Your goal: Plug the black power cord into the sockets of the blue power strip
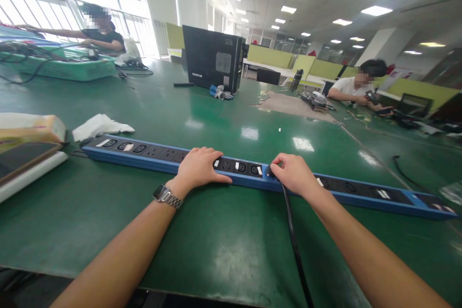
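Note:
A long blue power strip (249,182) with black sockets and small white stickers lies across the green table. My left hand (198,167) grips the strip left of its middle, thumb along the near side and fingers over the top. A metal-banded watch is on that wrist. In my right hand (294,172), thumb and fingers pinch a black plug (269,171) at the strip, just right of several sockets. Its black cable (293,236) runs down toward the near table edge. Whether the plug is seated in a socket I cannot make out.
A black computer case (212,60) stands beyond the strip, with blue-grey gloves (221,92) by it. A phone (27,160), a crumpled tissue (101,126) and a green basket of cables (77,68) are on the left. Two people sit across the table (202,240).

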